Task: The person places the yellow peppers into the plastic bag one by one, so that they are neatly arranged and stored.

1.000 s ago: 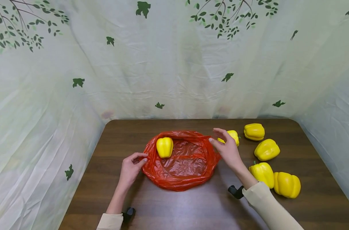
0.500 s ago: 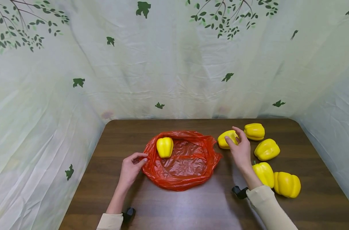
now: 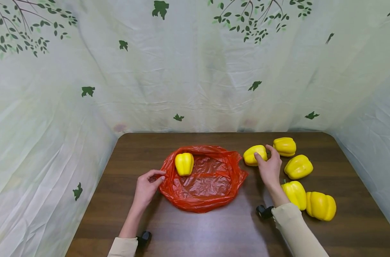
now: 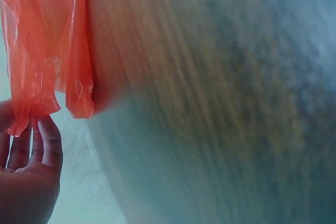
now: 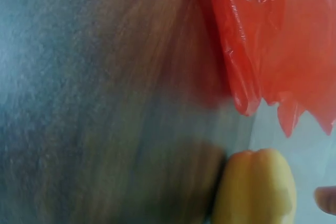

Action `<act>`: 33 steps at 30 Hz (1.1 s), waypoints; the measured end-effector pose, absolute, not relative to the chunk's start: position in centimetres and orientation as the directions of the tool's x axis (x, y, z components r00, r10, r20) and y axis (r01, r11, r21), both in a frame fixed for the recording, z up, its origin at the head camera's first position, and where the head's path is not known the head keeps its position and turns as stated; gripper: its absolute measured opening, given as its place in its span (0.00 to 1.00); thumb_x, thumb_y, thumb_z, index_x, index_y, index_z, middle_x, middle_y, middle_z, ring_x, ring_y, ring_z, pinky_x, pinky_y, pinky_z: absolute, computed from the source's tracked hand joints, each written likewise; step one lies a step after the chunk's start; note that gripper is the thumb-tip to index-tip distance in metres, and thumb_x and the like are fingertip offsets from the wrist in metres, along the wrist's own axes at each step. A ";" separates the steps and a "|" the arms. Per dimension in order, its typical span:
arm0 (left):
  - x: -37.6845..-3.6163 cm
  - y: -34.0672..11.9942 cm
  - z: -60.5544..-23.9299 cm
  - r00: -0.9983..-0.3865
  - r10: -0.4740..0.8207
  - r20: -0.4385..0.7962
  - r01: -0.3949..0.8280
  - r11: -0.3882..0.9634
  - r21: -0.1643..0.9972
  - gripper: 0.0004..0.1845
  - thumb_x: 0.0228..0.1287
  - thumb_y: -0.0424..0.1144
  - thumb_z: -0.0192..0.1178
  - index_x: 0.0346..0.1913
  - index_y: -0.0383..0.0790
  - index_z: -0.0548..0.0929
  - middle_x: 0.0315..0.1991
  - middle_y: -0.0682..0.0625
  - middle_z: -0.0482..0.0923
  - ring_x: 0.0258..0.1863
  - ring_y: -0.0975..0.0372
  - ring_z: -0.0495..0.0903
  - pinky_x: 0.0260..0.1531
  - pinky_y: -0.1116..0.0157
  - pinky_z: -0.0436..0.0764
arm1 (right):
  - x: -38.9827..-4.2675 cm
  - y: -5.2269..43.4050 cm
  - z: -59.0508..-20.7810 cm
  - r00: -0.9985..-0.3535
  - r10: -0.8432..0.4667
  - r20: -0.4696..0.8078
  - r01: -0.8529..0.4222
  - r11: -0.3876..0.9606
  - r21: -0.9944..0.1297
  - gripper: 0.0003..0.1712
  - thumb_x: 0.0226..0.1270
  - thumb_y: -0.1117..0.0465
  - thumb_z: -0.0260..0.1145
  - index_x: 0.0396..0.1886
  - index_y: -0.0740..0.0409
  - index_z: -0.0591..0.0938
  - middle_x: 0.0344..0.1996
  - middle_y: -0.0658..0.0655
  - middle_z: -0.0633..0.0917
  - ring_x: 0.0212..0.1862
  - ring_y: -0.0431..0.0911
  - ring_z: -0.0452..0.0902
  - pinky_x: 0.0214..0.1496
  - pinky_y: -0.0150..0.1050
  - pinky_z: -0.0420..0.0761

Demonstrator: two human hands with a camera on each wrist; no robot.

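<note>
Toward the left of the surface, the left rim of a red plastic bag is pinched between the thumb and fingers of the left hand, apparently so that its mouth is held wide. Inside, by the far left wall, one yellow bell pepper is contained. Beyond the bag's right rim, toward the far edge, a second bell pepper is partly spanned by the spread thumb and fingers of the right hand; whether it is touched cannot be told. Others seem to be placed for easy reach on that side: a third bell pepper near the far edge, a fourth bell pepper nearer, then a fifth bell pepper and a sixth bell pepper set together toward the right edge. The surface is dark, wood-grained and rounded at its far corners. It is enclosed by pale hanging cloth, printed with green leaves.
</note>
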State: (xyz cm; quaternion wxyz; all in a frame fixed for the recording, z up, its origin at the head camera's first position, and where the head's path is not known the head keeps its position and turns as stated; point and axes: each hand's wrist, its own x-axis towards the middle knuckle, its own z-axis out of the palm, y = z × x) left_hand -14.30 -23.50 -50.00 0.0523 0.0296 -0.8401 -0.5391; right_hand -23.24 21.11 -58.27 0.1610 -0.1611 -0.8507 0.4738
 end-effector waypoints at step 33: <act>-14.2 -23.9 -50.6 -0.991 -0.106 0.075 0.024 0.417 0.908 0.07 0.60 0.34 0.63 0.41 0.42 0.85 0.39 0.46 0.80 0.32 0.55 0.77 0.31 0.68 0.80 | -23.8 21.3 -58.8 -0.903 0.427 -0.043 0.200 0.330 -0.922 0.55 0.42 0.28 0.67 0.66 0.54 0.64 0.59 0.58 0.71 0.58 0.52 0.66 0.58 0.50 0.69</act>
